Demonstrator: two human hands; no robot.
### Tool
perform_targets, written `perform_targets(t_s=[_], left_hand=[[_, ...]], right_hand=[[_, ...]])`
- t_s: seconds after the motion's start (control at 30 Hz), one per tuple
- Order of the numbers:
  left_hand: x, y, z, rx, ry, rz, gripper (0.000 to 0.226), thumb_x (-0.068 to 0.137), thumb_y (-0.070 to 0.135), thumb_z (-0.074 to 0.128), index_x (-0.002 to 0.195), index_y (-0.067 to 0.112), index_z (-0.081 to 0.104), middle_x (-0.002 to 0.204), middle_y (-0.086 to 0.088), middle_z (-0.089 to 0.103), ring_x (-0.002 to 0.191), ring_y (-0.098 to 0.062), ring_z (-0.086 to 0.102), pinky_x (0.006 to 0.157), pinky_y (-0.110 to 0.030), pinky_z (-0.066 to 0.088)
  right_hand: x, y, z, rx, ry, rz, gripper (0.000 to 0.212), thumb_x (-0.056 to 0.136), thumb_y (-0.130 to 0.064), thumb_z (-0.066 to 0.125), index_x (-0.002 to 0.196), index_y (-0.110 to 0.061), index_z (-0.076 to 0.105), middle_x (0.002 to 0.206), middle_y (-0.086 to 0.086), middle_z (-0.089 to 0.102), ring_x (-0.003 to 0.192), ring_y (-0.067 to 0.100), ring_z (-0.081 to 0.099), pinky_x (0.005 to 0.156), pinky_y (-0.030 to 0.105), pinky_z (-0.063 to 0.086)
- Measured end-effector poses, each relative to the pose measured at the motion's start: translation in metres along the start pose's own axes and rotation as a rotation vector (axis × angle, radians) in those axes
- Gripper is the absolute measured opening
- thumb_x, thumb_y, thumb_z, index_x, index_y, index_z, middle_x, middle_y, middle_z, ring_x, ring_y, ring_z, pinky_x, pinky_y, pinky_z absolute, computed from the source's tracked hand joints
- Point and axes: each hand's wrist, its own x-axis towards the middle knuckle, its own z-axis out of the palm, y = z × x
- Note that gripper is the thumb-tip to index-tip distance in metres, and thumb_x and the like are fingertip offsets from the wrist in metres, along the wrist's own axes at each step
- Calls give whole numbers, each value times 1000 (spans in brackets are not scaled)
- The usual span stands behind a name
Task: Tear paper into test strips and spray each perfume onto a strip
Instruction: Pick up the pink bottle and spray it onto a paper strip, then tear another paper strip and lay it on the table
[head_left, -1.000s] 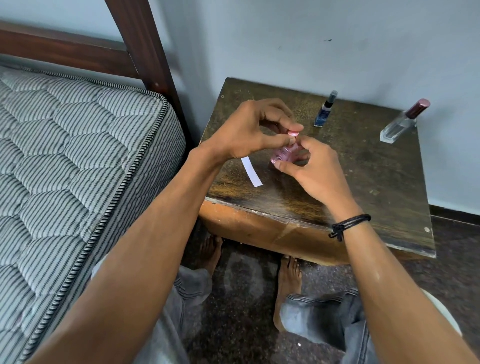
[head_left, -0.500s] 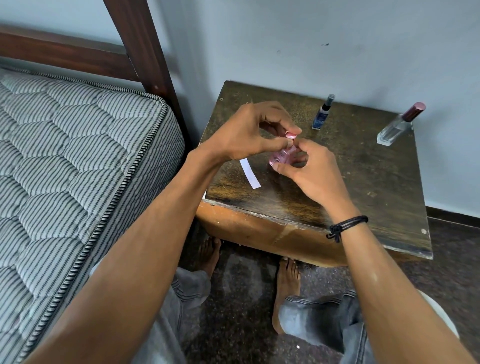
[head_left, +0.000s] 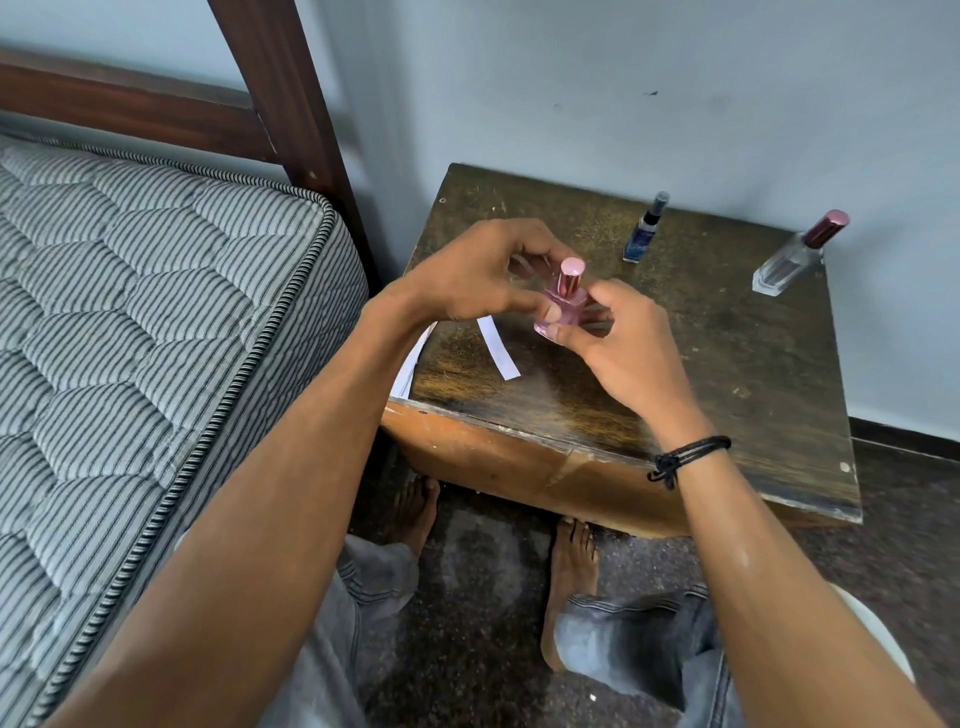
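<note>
On the dark desk (head_left: 727, 374) beside the bed (head_left: 156, 312), pink perfume bottle (head_left: 563, 304) over the middle, pinched by both left grip (head_left: 478, 270) and right grip (head_left: 623, 338), white paper strip (head_left: 498, 348) lying at its 8 o'clock.

Pale wall (head_left: 675, 78), striped mattress (head_left: 130, 312), worn wooden table (head_left: 727, 374), dark speckled floor (head_left: 493, 597)

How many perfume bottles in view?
3: pink bottle gripped by left hand and right hand; small blue bottle at table's back; clear maroon-capped bottle at back right corner.
</note>
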Motion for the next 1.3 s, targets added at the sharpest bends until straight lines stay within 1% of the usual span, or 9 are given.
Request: perform_targets(t_s=[0.27, 0.37, 0.47, 0.73, 0.87, 0.97, 1.07, 1.17, 1.3], left_hand=[[3, -6, -1, 96, 70, -49, 39, 79, 15, 84, 116, 14, 72, 107, -1, 69, 94, -13, 66, 88, -24, 53], [4, -15, -13, 166, 222, -167, 27, 83, 16, 80, 110, 17, 75, 100, 1, 73, 83, -4, 64, 87, -22, 54], [-2, -29, -25, 284, 320, -341, 14, 84, 19, 78, 98, 22, 78, 86, 8, 70, 86, -8, 66, 92, -30, 54], [-9, -39, -26, 350, 152, -493, 13, 78, 24, 83, 90, 26, 80, 79, 10, 70, 84, -11, 68, 87, -29, 52], [-6, -39, -20, 371, 93, -494, 17, 73, 26, 87, 86, 26, 78, 73, 16, 67, 78, -9, 68, 85, -30, 53], [-5, -39, -18, 396, 77, -499, 17, 70, 28, 89, 79, 31, 74, 72, 18, 65, 80, -12, 67, 84, -33, 53], [-5, -37, -17, 419, 64, -509, 20, 70, 28, 89, 71, 34, 70, 72, 18, 64, 83, -16, 68, 84, -35, 53], [-4, -36, -17, 425, 57, -514, 20, 71, 27, 88, 69, 33, 69, 70, 21, 61, 83, -17, 68, 84, -37, 54], [-3, -34, -15, 424, 59, -520, 19, 71, 25, 88, 69, 31, 70, 69, 21, 60, 81, -15, 66, 82, -37, 53]], right_hand=[[2, 3, -10, 0, 44, 70, 22, 86, -28, 83, 104, -20, 73, 108, -5, 70, 98, 12, 68, 88, 34, 53], [3, 6, -17, 28, 89, 129, 27, 87, -23, 82, 113, -20, 73, 114, -3, 72, 101, 16, 69, 92, 35, 53], [4, 9, -22, 71, 137, 191, 28, 88, -17, 80, 115, -23, 71, 113, -1, 74, 102, 17, 69, 94, 40, 55], [4, 10, -23, 81, 164, 287, 33, 89, -15, 78, 120, -23, 69, 114, -4, 72, 104, 17, 68, 94, 48, 57], [2, 7, -21, 153, 135, 377, 59, 82, -15, 85, 132, -24, 55, 124, -4, 64, 112, 14, 63, 96, 36, 52], [-3, -2, -15, 412, 285, 495, 69, 75, 2, 82, 128, -23, 46, 115, -2, 59, 104, 13, 61, 83, 28, 49], [-17, -13, -7, 600, 418, 611, 50, 74, 4, 76, 110, -21, 52, 105, 5, 60, 90, 18, 59, 80, 37, 51], [-30, -21, 4, 472, 318, 583, 27, 75, -7, 80, 91, -23, 65, 102, 7, 72, 90, 23, 67, 83, 45, 55], [-41, -27, 24, 33, 79, 358, 10, 83, -31, 80, 84, -30, 71, 78, -18, 67, 76, -4, 60, 64, 22, 41]])
